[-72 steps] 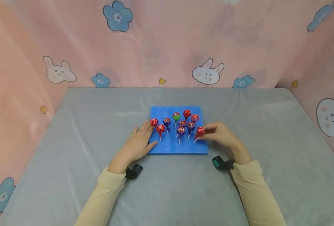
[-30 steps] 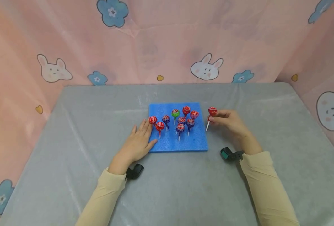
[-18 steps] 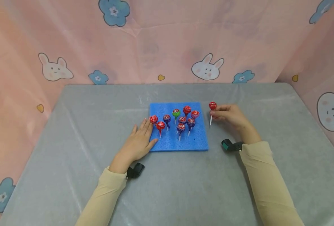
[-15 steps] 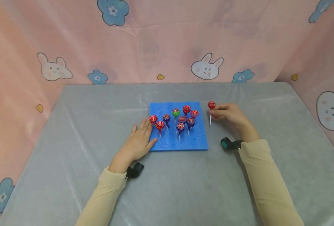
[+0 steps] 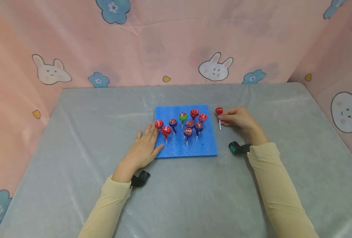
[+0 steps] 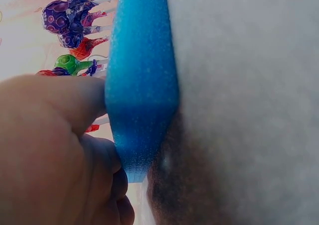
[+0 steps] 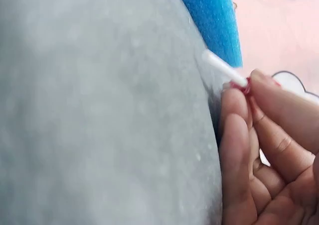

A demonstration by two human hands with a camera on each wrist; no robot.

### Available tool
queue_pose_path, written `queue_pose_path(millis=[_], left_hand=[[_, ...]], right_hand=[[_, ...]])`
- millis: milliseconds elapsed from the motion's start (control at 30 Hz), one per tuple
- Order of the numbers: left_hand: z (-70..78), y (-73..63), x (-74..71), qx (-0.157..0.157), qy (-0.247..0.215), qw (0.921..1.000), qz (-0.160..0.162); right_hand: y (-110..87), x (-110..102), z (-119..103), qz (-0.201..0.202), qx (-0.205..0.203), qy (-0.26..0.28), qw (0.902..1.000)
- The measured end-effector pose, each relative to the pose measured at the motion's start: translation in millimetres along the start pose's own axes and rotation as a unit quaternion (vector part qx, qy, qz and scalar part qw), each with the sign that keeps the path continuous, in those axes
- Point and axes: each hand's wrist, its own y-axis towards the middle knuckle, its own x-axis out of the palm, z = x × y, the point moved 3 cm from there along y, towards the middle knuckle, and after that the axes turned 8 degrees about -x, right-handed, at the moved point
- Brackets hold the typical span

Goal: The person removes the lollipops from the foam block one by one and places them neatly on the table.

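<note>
The right hand (image 5: 238, 118) pinches a round, red-wrapped lollipop (image 5: 219, 110) on its left side — white stick (image 5: 220, 126) downward. The left hand (image 5: 142, 148) — fingers straight — touches a flat blue foam board (image 5: 194, 150) to its right

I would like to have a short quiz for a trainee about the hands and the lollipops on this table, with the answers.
1. True or false: the left hand touches the blue board.
2. What does the right hand pinch?
a) a green lollipop
b) a red lollipop
c) a purple lollipop
3. How many green lollipops stand in the board?

Key: 1. True. 2. b. 3. One.
</note>
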Motion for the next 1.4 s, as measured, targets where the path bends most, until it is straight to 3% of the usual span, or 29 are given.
queue_pose_path(millis=[433, 633, 1133, 1300, 1400], left_hand=[[0.7, -0.7, -1.0, -0.003, 0.006, 1.0, -0.006], [0.7, -0.3, -0.2, -0.001, 0.006, 1.0, -0.003], [-1.1, -1.0, -2.9, -0.008, 0.005, 0.9999, -0.008], [-0.5, -2.3, -3.3, -0.005, 0.005, 0.9999, -0.007], [-0.6, -2.1, -2.7, -0.003, 0.005, 1.0, -0.004]], right_hand=[[0.1, 3.5, -2.0, 0.037, 0.026, -0.044, 0.998], [-0.8, 3.0, -4.5, 0.046, 0.019, -0.082, 0.9953], [-5.5, 0.3, -2.9, 0.07, 0.007, -0.106, 0.9919], [-15.0, -2.0, 1.6, 0.084, -0.009, -0.077, 0.9934], [-20.5, -3.6, 4.7, 0.098, -0.01, -0.025, 0.9948]])
